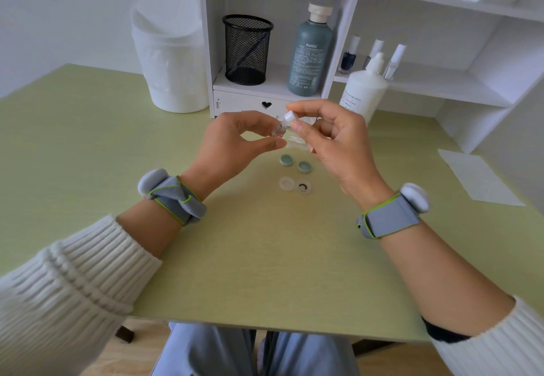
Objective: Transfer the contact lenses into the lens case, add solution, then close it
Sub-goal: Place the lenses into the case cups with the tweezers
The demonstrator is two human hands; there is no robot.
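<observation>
While the left hand [235, 137] pinches a small clear vial [279, 130] above the lens case [295, 190], the right hand [332, 143] pinches its white cap [290, 117], likely opening it; one well already holds a lens [302, 187]. Next, the vial's lens must reach the empty well [286, 183]. Beyond the case: green lids [287, 160], solution bottle [363, 93], white shelf [412, 7] on a green table [265, 258].

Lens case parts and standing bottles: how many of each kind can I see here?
Green caps: 2
Lens case base: 1
White solution bottle: 1
Teal bottle: 1
Small slim bottles: 3
Total: 8
</observation>
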